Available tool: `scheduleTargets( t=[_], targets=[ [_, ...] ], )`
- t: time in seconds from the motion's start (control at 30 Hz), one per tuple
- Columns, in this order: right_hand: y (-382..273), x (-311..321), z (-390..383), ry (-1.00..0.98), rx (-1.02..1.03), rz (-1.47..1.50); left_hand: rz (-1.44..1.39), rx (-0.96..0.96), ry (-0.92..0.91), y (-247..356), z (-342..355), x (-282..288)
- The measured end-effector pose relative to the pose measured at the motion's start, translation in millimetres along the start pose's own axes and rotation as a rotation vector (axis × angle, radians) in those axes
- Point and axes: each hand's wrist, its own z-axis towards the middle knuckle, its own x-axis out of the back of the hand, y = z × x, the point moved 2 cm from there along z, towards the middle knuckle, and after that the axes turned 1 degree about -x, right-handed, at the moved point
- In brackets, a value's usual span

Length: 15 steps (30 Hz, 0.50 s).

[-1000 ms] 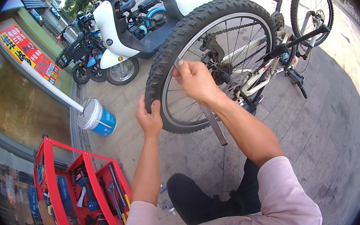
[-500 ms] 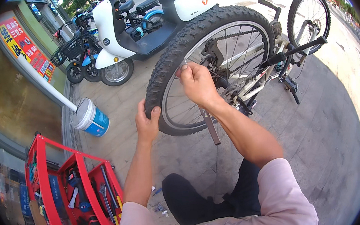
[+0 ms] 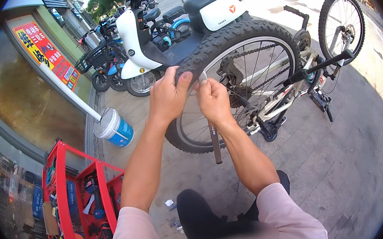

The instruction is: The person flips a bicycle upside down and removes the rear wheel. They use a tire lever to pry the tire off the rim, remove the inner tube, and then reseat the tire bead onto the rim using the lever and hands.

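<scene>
My left hand (image 3: 169,95) is closed round the knobby tire (image 3: 231,35) of the nearer wheel, thumb pressed on its sidewall. Just to its right, my right hand (image 3: 212,97) grips a long flat bar tool (image 3: 216,145), whose silver tip rises above my thumb against the tire's inner edge at the rim. The bar's dark end hangs below my fist. Spokes, a sprocket cluster and chain lie behind my right hand. The upturned bicycle's light frame (image 3: 274,109) extends right toward the other wheel (image 3: 325,35).
A red tool cart (image 3: 59,198) holding tools stands at lower left by a glass front. A white bucket with blue label (image 3: 119,131) sits beside a white pipe (image 3: 69,92). A white scooter (image 3: 218,16) and other two-wheelers are parked behind the bicycle.
My left hand has moved up along the tire, close beside my right hand. My right hand has dropped slightly, and the bar now hangs more upright.
</scene>
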Motion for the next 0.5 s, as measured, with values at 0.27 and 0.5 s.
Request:
scheduleTargets(
  t=[0.27, 0.5],
  targets=[
    [-175.6, 160.2, 21.5, 0.157, 0.293, 0.302, -0.073, 0.062, 0.252, -82.6, -129.4, -5.7],
    [-43.6, 88.7, -63.1, -0.294, -0.249, -0.162, -0.306, 0.148, 0.099, -47.7, -70.6, -22.0]
  ],
)
